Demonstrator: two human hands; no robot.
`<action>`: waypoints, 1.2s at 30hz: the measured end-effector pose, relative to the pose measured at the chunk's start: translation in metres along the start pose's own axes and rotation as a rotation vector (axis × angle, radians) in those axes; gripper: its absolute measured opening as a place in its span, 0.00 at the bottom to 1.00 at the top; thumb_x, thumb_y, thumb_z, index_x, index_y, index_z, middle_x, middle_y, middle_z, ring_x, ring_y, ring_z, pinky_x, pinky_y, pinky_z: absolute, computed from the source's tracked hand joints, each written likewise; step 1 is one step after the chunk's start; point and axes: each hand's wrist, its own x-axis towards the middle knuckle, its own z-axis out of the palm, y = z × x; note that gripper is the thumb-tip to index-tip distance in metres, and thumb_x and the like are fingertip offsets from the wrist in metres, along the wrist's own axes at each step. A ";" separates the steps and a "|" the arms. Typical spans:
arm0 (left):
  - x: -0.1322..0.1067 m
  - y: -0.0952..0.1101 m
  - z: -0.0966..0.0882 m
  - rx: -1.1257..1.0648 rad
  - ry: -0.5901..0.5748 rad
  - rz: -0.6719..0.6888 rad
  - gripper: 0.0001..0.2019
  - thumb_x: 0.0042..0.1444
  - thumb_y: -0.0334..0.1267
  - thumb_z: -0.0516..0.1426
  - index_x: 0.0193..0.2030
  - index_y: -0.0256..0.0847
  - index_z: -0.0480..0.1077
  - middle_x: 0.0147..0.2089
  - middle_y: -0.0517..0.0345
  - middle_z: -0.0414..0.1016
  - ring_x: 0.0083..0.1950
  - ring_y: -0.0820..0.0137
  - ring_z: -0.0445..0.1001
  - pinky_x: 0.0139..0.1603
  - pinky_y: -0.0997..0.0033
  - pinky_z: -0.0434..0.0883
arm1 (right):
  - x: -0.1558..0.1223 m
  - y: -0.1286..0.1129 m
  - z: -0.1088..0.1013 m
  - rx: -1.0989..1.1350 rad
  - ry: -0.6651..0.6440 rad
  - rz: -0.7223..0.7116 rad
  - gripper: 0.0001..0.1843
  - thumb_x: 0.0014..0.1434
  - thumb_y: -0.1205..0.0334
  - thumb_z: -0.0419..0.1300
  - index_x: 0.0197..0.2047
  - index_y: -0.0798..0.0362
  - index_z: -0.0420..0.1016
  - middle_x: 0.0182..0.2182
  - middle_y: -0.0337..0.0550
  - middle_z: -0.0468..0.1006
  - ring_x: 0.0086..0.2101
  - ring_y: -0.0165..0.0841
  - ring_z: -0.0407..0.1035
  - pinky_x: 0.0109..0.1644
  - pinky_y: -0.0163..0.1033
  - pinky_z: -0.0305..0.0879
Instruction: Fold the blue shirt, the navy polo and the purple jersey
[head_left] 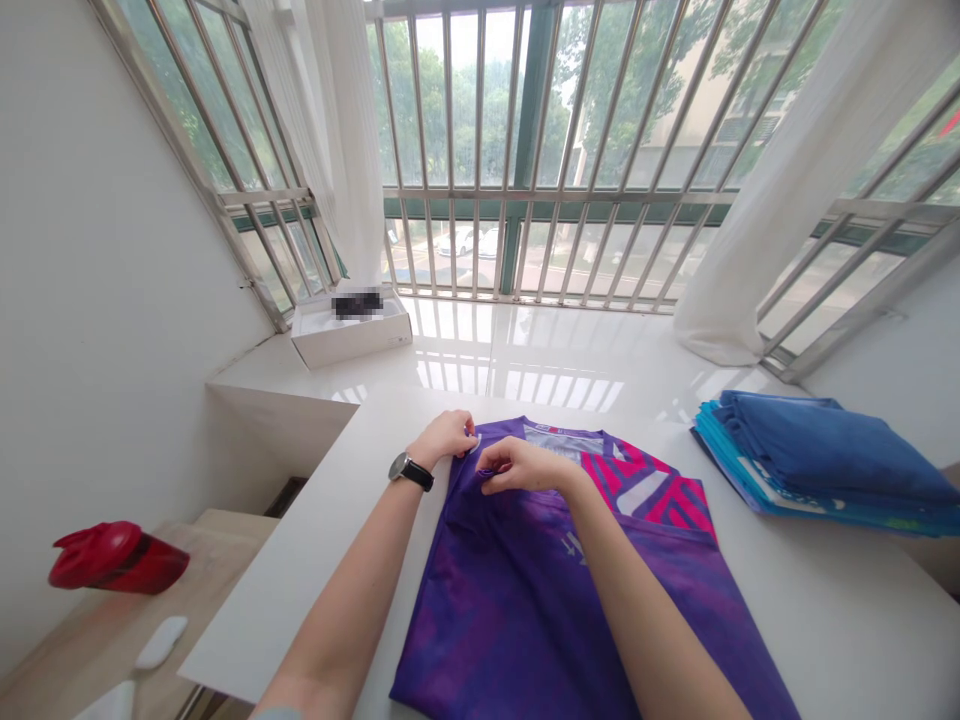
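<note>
A purple sports jersey (517,600) lies spread on the white table, its neckline toward the window. On its right side a pink-and-purple sleeve (660,490) is folded in across the body. My left hand (448,435), with a black-strapped watch on the wrist, pinches the jersey at its upper left shoulder edge. Just right of it, my right hand (521,466) is closed on a small fold of the purple cloth. The right forearm crosses over the jersey and covers part of its middle.
A stack of folded blue clothes (825,460) sits on the right. An open white box (352,335) with a blurred dark item stands on the sill at the back left. A red bottle (120,557) and a white mouse (161,642) are on a lower surface at left. White curtains hang by the barred window.
</note>
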 end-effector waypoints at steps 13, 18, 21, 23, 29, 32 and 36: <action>-0.002 -0.003 -0.015 0.093 -0.071 0.116 0.21 0.50 0.25 0.52 0.49 0.40 0.76 0.30 0.60 0.79 0.32 0.71 0.77 0.33 0.77 0.69 | -0.013 -0.022 -0.009 0.108 0.022 -0.021 0.16 0.51 0.50 0.68 0.36 0.54 0.77 0.27 0.34 0.71 0.28 0.27 0.62 0.34 0.35 0.59; -0.003 -0.004 -0.016 0.186 -0.008 0.157 0.13 0.51 0.31 0.55 0.41 0.40 0.79 0.37 0.55 0.80 0.37 0.68 0.76 0.38 0.74 0.69 | -0.013 -0.022 -0.008 0.099 0.008 -0.022 0.14 0.52 0.52 0.67 0.35 0.54 0.76 0.27 0.34 0.71 0.29 0.28 0.62 0.34 0.35 0.59; -0.002 -0.006 -0.014 0.198 0.003 0.163 0.11 0.51 0.32 0.56 0.38 0.39 0.79 0.37 0.54 0.80 0.36 0.67 0.75 0.37 0.73 0.68 | -0.013 -0.023 -0.007 0.093 0.010 -0.025 0.13 0.53 0.53 0.67 0.35 0.54 0.77 0.27 0.34 0.71 0.30 0.28 0.63 0.35 0.35 0.59; -0.001 -0.008 -0.014 0.202 0.012 0.166 0.11 0.50 0.32 0.56 0.38 0.38 0.79 0.36 0.53 0.80 0.36 0.67 0.75 0.37 0.73 0.68 | -0.013 -0.022 -0.007 0.085 0.012 -0.027 0.12 0.53 0.54 0.67 0.36 0.54 0.77 0.28 0.35 0.72 0.30 0.29 0.63 0.36 0.35 0.60; 0.001 -0.007 -0.013 0.190 0.043 0.177 0.11 0.52 0.34 0.56 0.39 0.40 0.79 0.38 0.54 0.81 0.38 0.67 0.76 0.39 0.73 0.68 | -0.011 -0.017 -0.008 0.056 0.017 -0.022 0.12 0.54 0.54 0.67 0.37 0.54 0.78 0.28 0.35 0.74 0.30 0.29 0.64 0.35 0.34 0.60; 0.002 -0.006 -0.008 0.177 0.048 0.167 0.10 0.52 0.33 0.56 0.38 0.40 0.78 0.37 0.54 0.81 0.38 0.66 0.76 0.39 0.72 0.69 | -0.011 -0.016 -0.007 0.033 0.020 -0.025 0.13 0.55 0.53 0.66 0.38 0.53 0.78 0.28 0.36 0.75 0.30 0.30 0.65 0.35 0.35 0.61; 0.003 -0.007 -0.002 0.145 0.066 0.143 0.09 0.50 0.33 0.57 0.38 0.40 0.77 0.35 0.54 0.80 0.37 0.66 0.76 0.38 0.72 0.69 | -0.009 -0.017 -0.006 -0.010 0.052 -0.023 0.14 0.56 0.50 0.64 0.37 0.53 0.79 0.29 0.36 0.76 0.30 0.31 0.66 0.35 0.36 0.62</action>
